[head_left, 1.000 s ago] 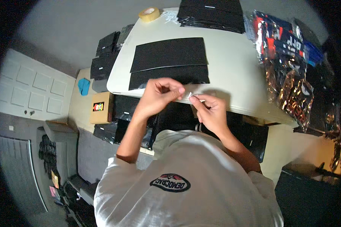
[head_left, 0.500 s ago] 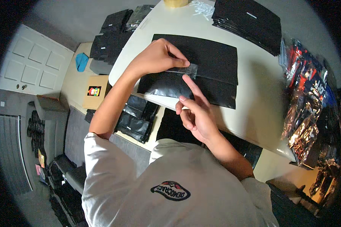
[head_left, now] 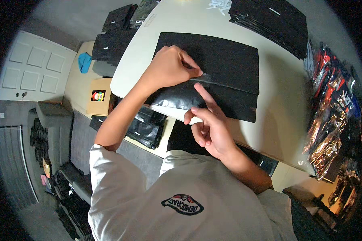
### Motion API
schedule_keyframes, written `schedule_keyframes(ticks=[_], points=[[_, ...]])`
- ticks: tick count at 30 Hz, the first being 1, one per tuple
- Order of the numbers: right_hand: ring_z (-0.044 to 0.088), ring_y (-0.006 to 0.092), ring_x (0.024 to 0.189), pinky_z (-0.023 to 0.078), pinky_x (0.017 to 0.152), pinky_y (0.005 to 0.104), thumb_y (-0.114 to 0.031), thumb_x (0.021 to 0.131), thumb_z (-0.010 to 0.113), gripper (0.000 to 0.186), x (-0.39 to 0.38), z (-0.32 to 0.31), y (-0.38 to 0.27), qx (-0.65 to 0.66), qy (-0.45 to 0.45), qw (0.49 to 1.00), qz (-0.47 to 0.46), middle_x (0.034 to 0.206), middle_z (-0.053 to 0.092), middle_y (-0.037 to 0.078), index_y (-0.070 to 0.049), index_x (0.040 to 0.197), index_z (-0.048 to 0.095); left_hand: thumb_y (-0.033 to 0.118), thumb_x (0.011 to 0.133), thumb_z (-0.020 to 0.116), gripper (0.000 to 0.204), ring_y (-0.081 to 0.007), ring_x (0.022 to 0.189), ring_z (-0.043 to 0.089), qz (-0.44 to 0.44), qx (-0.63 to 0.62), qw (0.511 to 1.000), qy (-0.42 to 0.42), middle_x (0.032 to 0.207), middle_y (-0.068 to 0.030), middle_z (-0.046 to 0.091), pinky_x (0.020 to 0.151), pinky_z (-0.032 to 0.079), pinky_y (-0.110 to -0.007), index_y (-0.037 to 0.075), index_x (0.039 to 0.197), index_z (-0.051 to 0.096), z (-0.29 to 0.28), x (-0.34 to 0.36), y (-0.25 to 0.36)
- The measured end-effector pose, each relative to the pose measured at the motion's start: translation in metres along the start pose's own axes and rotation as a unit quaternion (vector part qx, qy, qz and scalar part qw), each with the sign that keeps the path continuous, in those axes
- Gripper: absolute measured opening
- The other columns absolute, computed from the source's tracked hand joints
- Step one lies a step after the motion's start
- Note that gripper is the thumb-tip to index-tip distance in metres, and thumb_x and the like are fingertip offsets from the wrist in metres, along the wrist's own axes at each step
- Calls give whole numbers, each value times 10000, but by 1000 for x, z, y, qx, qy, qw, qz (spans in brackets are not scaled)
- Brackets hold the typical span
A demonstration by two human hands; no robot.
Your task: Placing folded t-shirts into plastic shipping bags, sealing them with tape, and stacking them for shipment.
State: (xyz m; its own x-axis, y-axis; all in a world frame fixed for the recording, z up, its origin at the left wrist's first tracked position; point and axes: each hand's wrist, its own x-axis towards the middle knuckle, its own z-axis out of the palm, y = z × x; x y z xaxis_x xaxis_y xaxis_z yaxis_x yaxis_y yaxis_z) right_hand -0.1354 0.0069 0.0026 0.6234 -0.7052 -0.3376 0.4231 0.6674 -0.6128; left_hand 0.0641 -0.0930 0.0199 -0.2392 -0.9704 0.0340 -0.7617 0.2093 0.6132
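Note:
On the white table (head_left: 281, 108) lies a black folded sheet or bag (head_left: 233, 60), with a glossy lower band. My left hand (head_left: 171, 66) pinches a small clear strip (head_left: 206, 78), apparently film or tape, against the horizontal seam. Just below it, my right hand (head_left: 211, 124) has its index finger stretched toward that strip, the other fingers loosely bent and apart, with nothing held in them.
A stack of black packs (head_left: 265, 24) and small white pieces (head_left: 219, 6) lie at the back. Shiny packaged garments (head_left: 330, 108) crowd the right side. A cardboard box (head_left: 96, 96), more black packs (head_left: 145, 132) and a blue cloth (head_left: 84, 62) are at left.
Both hands came from near the front edge onto the black sheet, the left moving up and placing the clear strip at the seam. The right index finger straightened out.

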Motion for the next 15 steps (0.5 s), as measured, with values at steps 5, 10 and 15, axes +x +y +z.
schedule_keyframes(ticks=[5,10,15], points=[[506,119,434,303,344,222,-218,997,600,815,2,-1,3,21,12,1000,-6,987,675,147,-149,1663,136,176,777,845,146,-230,684,741,-16,-9,1000,9,787,-140,771,684,573,-325,92,897,847,8,-4,-2],[433,97,454,298,390,226,-163,1001,542,670,0,6,1,46,71,996,18,1034,649,111,-185,1628,307,172,774,835,134,-254,682,758,-1,-24,999,43,777,-154,765,694,590,-318,102,887,849,13,-12,2],[429,96,469,341,430,227,-152,990,550,643,3,-2,2,59,57,996,24,1071,668,94,-183,1603,359,202,800,869,179,-187,700,746,-42,-40,998,35,834,-126,791,687,568,-314,91,939,846,12,-15,1]])
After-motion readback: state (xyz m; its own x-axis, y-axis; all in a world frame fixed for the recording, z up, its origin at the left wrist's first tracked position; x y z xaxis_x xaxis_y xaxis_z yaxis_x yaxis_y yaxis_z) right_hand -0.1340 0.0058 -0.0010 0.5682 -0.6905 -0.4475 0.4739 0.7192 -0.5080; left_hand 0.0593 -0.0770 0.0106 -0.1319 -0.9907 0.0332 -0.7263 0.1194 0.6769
